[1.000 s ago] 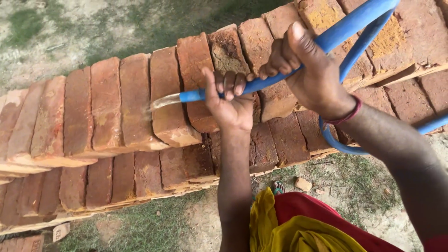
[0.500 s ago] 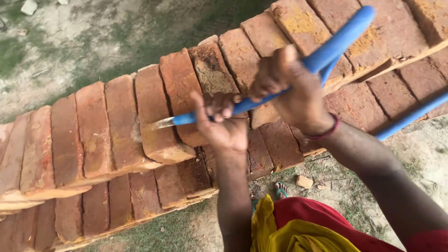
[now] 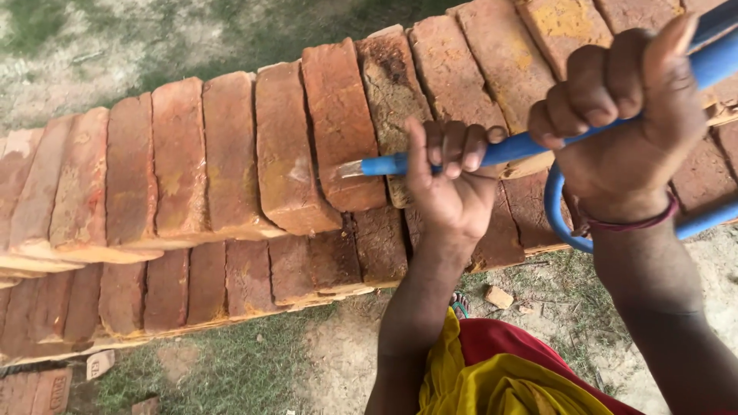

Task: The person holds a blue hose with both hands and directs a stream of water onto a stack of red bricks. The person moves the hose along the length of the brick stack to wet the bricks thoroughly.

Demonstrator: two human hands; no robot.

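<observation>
Head view: both hands (image 3: 450, 180) grip blue hose (image 3: 523, 146) (over bricks (image 3: 284, 150)).

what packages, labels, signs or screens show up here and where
None in view: no package, paper label, sign or screen.
Nearest thing: a loose brick at the bottom left corner on the ground, reddish, rectangular, with raised moulded marks on its face.
Both hands grip a plain blue hose over the brick rows.

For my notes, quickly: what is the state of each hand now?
Left hand: closed on the blue hose, near its tip.
Right hand: closed on the same hose, further back.
</observation>
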